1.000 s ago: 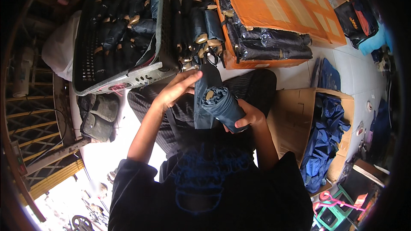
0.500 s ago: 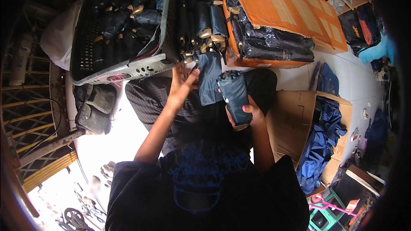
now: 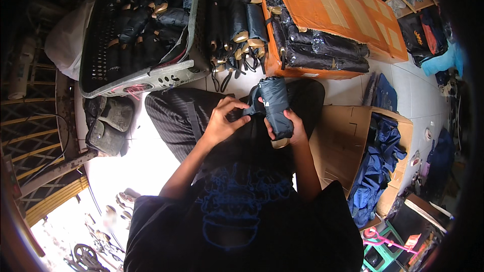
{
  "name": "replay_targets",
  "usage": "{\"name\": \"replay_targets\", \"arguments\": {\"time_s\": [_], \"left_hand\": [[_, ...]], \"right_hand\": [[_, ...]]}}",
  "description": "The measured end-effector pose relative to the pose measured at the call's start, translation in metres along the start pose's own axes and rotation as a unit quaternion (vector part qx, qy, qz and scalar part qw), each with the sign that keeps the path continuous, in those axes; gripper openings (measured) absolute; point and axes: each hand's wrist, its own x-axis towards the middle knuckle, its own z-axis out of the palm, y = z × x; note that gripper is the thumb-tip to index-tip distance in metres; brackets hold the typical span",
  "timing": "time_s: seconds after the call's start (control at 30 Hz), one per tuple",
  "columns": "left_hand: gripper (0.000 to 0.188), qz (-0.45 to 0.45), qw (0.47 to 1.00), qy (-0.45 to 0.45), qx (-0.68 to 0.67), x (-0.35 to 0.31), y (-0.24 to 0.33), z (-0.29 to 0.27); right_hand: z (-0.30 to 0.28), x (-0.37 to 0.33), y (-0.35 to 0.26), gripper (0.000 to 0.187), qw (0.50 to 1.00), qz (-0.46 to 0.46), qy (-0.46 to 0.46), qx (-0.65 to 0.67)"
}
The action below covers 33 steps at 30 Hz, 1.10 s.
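Note:
My right hand [image 3: 295, 126] is wrapped around the lower part of a folded umbrella [image 3: 275, 102], dark blue-grey and rolled tight, with a pale wooden handle end [image 3: 280, 143] pointing toward me. On its left side a narrow dark fabric strap [image 3: 253, 105] stands off the roll. My left hand [image 3: 228, 120] pinches the end of that strap between thumb and fingers. Both hands are above my lap, in front of the dark striped trousers [image 3: 169, 116].
Many folded umbrellas fill a grey plastic basket [image 3: 194, 70] at the far left. More umbrellas [image 3: 247, 22] lie beside it on the tiles. An orange carton [image 3: 348, 7] holds plastic-wrapped bundles. To the right, an open brown carton [image 3: 335, 143] contains blue fabric [image 3: 375, 176].
A broad loose piece of dark fabric left of the umbrella is no longer spread there. My left hand has moved down and right and closed on the strap. The umbrella has tilted slightly.

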Motion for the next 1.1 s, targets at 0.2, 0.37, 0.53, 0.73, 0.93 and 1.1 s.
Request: {"name": "replay_targets", "arguments": {"time_s": [0.2,0.37,0.53,0.73,0.93,1.1], "left_hand": [[0.034,-0.056,0.994,-0.008,-0.092,-0.006,-0.014,0.004],[0.030,-0.049,0.996,0.015,-0.069,-0.008,-0.007,0.008],[0.019,-0.016,0.999,0.032,-0.040,-0.010,-0.014,0.008],[0.010,0.117,0.971,0.093,0.188,-0.003,-0.005,0.014],[0.015,0.145,0.979,0.041,0.134,-0.001,0.003,0.033],[0.010,0.049,0.995,0.063,0.061,-0.006,0.001,0.048]], "right_hand": [[-0.004,-0.002,0.007,0.060,0.999,0.014,0.029,0.030],[-0.006,0.000,0.012,0.049,0.999,0.024,0.031,-0.002],[-0.007,0.001,0.012,0.046,0.999,0.042,0.030,-0.012],[-0.003,-0.022,-0.003,0.064,0.999,0.036,0.022,-0.006],[-0.020,-0.058,-0.009,0.064,0.975,0.179,0.002,-0.131],[-0.029,-0.073,0.002,0.061,0.979,0.142,0.090,-0.113]]}}
